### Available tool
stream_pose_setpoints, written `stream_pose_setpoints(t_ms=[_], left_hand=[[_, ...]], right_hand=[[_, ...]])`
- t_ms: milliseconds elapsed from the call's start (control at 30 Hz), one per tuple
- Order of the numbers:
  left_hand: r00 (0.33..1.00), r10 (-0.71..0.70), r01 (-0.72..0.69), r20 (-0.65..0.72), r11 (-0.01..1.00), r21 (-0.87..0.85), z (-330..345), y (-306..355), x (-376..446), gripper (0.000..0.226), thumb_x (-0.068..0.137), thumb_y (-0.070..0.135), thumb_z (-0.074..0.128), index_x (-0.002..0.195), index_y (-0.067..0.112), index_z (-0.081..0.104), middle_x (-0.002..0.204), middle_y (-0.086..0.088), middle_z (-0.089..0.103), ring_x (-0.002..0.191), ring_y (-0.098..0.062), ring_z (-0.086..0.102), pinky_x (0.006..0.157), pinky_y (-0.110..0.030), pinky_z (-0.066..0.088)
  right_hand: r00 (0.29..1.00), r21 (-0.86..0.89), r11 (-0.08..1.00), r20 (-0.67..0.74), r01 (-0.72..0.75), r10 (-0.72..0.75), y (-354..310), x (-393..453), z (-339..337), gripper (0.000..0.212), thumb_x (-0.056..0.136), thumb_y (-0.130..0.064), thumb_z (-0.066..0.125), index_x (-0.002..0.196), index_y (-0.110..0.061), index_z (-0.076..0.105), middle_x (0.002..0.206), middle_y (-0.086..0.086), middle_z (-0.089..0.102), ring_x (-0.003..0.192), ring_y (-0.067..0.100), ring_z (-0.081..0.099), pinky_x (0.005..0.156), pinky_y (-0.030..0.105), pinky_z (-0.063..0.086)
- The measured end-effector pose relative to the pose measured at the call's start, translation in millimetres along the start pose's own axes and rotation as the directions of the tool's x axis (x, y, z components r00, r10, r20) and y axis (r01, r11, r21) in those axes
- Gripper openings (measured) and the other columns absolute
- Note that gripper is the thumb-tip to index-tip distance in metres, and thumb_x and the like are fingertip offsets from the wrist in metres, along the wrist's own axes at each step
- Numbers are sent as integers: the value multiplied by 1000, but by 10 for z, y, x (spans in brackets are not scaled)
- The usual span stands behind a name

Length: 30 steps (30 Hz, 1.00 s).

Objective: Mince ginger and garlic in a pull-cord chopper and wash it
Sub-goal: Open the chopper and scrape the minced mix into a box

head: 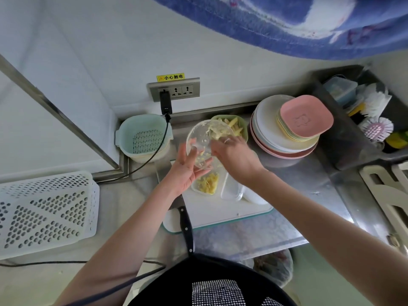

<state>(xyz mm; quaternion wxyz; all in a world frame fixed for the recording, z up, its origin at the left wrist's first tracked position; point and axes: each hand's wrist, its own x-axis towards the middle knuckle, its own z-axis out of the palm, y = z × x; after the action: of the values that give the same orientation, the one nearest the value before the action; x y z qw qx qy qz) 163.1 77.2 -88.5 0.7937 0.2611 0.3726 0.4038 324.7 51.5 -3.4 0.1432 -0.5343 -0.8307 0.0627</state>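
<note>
Landmark: white rectangular cutting board with teal rim (220, 214). The clear round plastic chopper bowl (203, 140) was held tilted above the board's far edge, mouth toward the camera, pale yellow mince smeared on its inner wall. Left hand (187, 171) cupped the bowl from below and the near-left side, palm up, fingers curled round the rim. Right hand (231, 151) sat at the bowl's right rim, fingers reaching inside onto the mince; probably scraping, but the fingertips were blurred. A small clear rectangular plastic tray (207, 184) holding minced ginger and garlic lay on the board directly under the bowl. A black-handled knife (185, 224) lay across the board's near-left corner. A stack of round plates topped by pink square dishes (293, 127) stood beyond the board, to the right.
</note>
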Motion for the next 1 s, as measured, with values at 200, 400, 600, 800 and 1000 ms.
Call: stream_pose_setpoints(t_ms=[200,400,600,800,1000], left_hand=[[991,89,-77,-101,991,112,12,90,-21,35,87,38,59,117,32,42,135,-14,52,102,-30,67,74,-37,60],[993,96,-83,-72,982,169,49,53,-45,39,78,38,62,112,36,44,129,-12,55,95,-27,70,78,-38,59],[987,108,-76,-118,965,252,-49,88,-91,38,87,29,61,118,31,40,128,-4,55,109,-30,64,94,-51,50],[970,205,-133,-132,899,418,31,123,-84,62,64,45,75,115,31,42,123,0,56,101,-24,68,84,-45,57],[965,226,-142,-135,879,455,-29,65,-117,52,68,40,73,110,38,43,127,4,56,104,-20,66,84,-42,56]], right_hand=[[981,-70,995,186,75,-61,159,-300,61,33,84,4,58,110,-15,55,85,7,50,87,27,46,75,31,35],[983,-143,988,178,59,-33,67,-49,148,44,84,6,50,123,-15,48,105,12,54,100,31,46,81,35,37],[986,-201,979,166,18,16,377,-175,115,47,85,7,48,123,-20,48,103,8,56,98,30,47,86,36,34],[944,-184,982,329,41,23,283,-171,254,42,91,-1,46,128,-22,44,110,8,55,108,30,47,93,37,36],[989,-214,969,55,-121,136,429,-146,188,41,82,9,52,115,-16,50,93,10,58,93,32,51,84,38,38]])
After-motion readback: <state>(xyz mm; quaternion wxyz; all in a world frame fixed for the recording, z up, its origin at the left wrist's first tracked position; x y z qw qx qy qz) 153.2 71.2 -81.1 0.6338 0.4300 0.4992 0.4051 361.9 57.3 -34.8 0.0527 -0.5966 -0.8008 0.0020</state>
